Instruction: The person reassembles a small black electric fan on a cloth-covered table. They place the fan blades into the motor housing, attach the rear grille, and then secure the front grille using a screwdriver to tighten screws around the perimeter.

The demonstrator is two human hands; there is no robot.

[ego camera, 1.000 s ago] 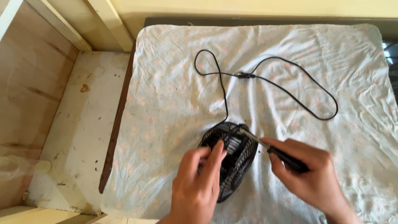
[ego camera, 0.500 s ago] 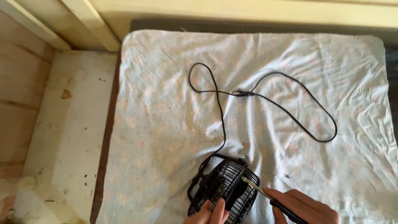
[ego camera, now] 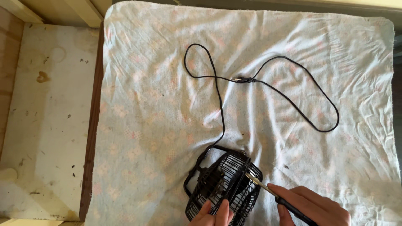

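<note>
right hand is closed round the black handle of a slim metal-shafted screwdriver, tip set at the rim of the small black wire-cage desk fan; left hand is mostly cut off by the frame edge, fingertips pressing on the cage, can't tell if it's gripping or only steadying. To do this well I'd say keep the shaft in line with the fastener, push down before turning, and let the left hand stop the cage rolling on the soft cloth. Fan lies tipped over near the bottom edge of the pale floral-print cloth, cage face aimed lower right toward the hands, stand frame to upper left; axis runs roughly upper-left to lower-right. Its thin black power cord leaves the top and loops far across the cloth. Stained white board sits left of the cloth
</note>
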